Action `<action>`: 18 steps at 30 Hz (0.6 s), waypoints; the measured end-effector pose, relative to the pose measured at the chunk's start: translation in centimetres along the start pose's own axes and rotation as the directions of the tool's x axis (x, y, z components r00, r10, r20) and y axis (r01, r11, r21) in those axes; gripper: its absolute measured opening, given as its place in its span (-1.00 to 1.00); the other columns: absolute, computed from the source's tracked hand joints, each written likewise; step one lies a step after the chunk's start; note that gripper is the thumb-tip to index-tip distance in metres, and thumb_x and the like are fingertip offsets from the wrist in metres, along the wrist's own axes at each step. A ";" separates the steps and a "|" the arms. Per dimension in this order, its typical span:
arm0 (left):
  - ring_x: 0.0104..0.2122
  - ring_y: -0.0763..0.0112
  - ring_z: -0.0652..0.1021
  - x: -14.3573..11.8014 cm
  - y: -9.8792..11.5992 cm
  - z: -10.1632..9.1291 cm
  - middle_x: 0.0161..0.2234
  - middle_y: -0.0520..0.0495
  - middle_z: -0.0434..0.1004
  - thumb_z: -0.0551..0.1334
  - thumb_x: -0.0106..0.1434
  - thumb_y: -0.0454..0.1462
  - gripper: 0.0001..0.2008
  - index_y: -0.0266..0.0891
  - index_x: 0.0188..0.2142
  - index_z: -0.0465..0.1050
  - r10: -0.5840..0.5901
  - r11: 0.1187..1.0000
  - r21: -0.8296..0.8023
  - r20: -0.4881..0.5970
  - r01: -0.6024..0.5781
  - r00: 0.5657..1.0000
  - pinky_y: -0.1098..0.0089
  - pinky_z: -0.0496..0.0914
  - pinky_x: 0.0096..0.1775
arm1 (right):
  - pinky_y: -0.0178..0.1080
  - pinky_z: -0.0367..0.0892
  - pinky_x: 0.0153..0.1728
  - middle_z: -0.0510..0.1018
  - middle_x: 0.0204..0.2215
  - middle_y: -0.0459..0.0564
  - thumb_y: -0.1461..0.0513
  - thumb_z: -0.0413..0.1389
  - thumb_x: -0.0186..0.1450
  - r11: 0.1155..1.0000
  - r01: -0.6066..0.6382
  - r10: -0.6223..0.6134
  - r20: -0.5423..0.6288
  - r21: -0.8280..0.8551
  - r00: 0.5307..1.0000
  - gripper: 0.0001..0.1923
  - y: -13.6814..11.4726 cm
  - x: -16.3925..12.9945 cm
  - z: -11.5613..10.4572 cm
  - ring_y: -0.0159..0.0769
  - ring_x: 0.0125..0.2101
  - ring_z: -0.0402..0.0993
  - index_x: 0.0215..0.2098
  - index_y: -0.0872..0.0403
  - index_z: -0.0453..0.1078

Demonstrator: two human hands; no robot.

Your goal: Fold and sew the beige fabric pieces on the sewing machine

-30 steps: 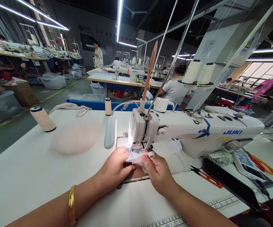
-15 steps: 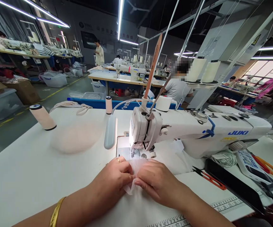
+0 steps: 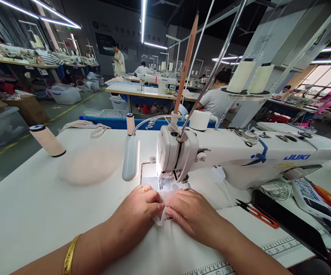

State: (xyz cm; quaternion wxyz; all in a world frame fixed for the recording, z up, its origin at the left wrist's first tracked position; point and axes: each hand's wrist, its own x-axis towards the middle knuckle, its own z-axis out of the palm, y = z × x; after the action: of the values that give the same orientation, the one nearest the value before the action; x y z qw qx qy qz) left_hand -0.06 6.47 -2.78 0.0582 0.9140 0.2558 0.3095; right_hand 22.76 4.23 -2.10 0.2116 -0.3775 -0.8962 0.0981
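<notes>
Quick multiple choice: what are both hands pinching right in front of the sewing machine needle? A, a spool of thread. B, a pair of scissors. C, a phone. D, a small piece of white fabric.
D: the left hand and right hand meet on a small piece of white fabric lying before the sewing machine.

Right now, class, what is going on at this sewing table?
A person sits at a white JUKI sewing machine on a white table. The left hand and right hand pinch a small piece of sheer white fabric between them, just in front of the needle. A cream thread spool lies tilted at the far left.
</notes>
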 end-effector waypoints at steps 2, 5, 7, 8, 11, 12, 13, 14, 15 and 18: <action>-0.37 0.31 0.44 0.1 -0.4 0.1 -0.36 -0.07 0.59 0.11 0.40 -0.44 -0.69 -0.19 -0.35 0.60 0.002 1.000 0.010 -0.011 -0.002 1.000 0.31 0.34 -0.32 | -0.18 0.25 -0.26 0.54 -0.37 -0.08 0.18 -0.05 0.59 1.000 -0.013 0.013 0.001 -0.008 1.000 -0.69 0.2 0.0 0.3 -0.24 -0.33 0.44 -0.34 0.03 0.27; -0.36 0.29 0.44 0.3 -0.9 0.2 -0.34 -0.09 0.59 0.12 0.38 -0.44 -0.70 -0.19 -0.29 0.63 -0.005 1.000 0.020 -0.017 0.006 1.000 0.32 0.34 -0.33 | -0.17 0.23 -0.27 0.53 -0.36 -0.08 0.22 -0.03 0.57 0.999 -0.025 0.025 0.009 -0.038 1.000 -0.74 0.4 0.0 0.5 -0.23 -0.32 0.42 -0.32 0.02 0.28; -0.34 0.27 0.45 0.3 -1.1 0.2 -0.33 -0.10 0.58 0.11 0.36 -0.45 -0.70 -0.19 -0.27 0.63 -0.018 0.999 0.029 -0.002 0.018 1.000 0.32 0.35 -0.33 | -0.17 0.23 -0.27 0.53 -0.36 -0.08 0.24 0.01 0.55 0.998 -0.034 0.035 0.017 -0.058 0.999 -0.77 0.5 0.1 0.5 -0.22 -0.32 0.41 -0.31 0.03 0.29; -0.34 0.26 0.46 0.3 -1.1 0.2 -0.33 -0.10 0.58 0.11 0.36 -0.45 -0.70 -0.20 -0.28 0.63 -0.025 0.999 0.034 0.005 0.025 1.000 0.32 0.35 -0.32 | -0.17 0.23 -0.27 0.53 -0.36 -0.08 0.25 0.03 0.54 0.997 -0.037 0.039 0.025 -0.065 0.999 -0.78 0.5 0.1 0.5 -0.21 -0.31 0.41 -0.31 0.03 0.29; -0.33 0.27 0.45 0.0 -0.9 0.1 -0.33 -0.10 0.57 0.10 0.40 -0.43 -0.70 -0.22 -0.35 0.58 -0.028 0.999 0.040 0.014 0.027 1.000 0.30 0.35 -0.30 | -0.16 0.22 -0.25 0.53 -0.34 -0.09 0.25 0.10 0.51 0.997 -0.038 0.043 0.069 -0.066 0.997 -0.83 0.3 0.2 0.1 -0.20 -0.28 0.41 -0.29 0.04 0.32; -0.34 0.28 0.45 -0.1 -0.8 0.2 -0.34 -0.09 0.57 0.10 0.41 -0.43 -0.70 -0.22 -0.36 0.57 -0.017 0.999 0.042 0.012 0.017 1.000 0.30 0.35 -0.30 | -0.16 0.23 -0.23 0.54 -0.32 -0.09 0.25 0.12 0.50 0.997 -0.035 0.040 0.081 -0.064 0.996 -0.84 0.3 0.2 0.0 -0.20 -0.27 0.42 -0.28 0.04 0.34; -0.35 0.28 0.44 -0.2 -0.7 0.2 -0.35 -0.09 0.57 0.10 0.42 -0.43 -0.70 -0.22 -0.36 0.56 -0.005 0.999 0.046 0.011 0.004 1.000 0.30 0.35 -0.29 | -0.16 0.24 -0.22 0.54 -0.31 -0.09 0.25 0.12 0.50 0.998 -0.031 0.036 0.091 -0.064 0.995 -0.86 0.2 0.2 -0.1 -0.19 -0.25 0.42 -0.26 0.04 0.35; -0.36 0.29 0.44 -0.3 -0.7 0.2 -0.35 -0.08 0.56 0.10 0.42 -0.43 -0.71 -0.22 -0.35 0.56 0.005 0.999 0.050 0.011 -0.006 1.000 0.29 0.34 -0.30 | -0.15 0.25 -0.20 0.55 -0.29 -0.09 0.24 0.12 0.50 0.998 -0.027 0.033 0.098 -0.065 0.995 -0.87 0.1 0.2 -0.2 -0.19 -0.23 0.43 -0.25 0.04 0.36; -0.36 0.29 0.43 -0.3 -0.7 0.2 -0.36 -0.08 0.56 0.11 0.42 -0.43 -0.71 -0.22 -0.35 0.56 0.012 0.999 0.053 0.008 -0.012 1.000 0.29 0.33 -0.30 | -0.14 0.25 -0.19 0.56 -0.28 -0.08 0.24 0.13 0.50 0.997 -0.025 0.032 0.103 -0.068 0.994 -0.87 0.1 0.2 -0.2 -0.18 -0.21 0.43 -0.25 0.04 0.37; -0.37 0.29 0.41 -0.3 -0.9 0.1 -0.35 -0.08 0.55 0.12 0.40 -0.45 -0.73 -0.23 -0.35 0.55 0.004 0.999 0.048 0.006 -0.004 1.000 0.30 0.31 -0.31 | -0.12 0.28 -0.17 0.56 -0.27 -0.06 0.24 0.13 0.50 0.996 -0.036 0.045 0.115 -0.077 0.992 -0.88 0.0 0.3 -0.2 -0.15 -0.20 0.44 -0.24 0.04 0.39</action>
State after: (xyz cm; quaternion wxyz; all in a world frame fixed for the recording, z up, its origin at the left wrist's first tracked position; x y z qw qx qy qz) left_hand -0.58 7.07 -3.29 0.0361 0.9166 0.2611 0.3006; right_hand 22.68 4.40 -1.82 0.1427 -0.3968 -0.9022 0.0906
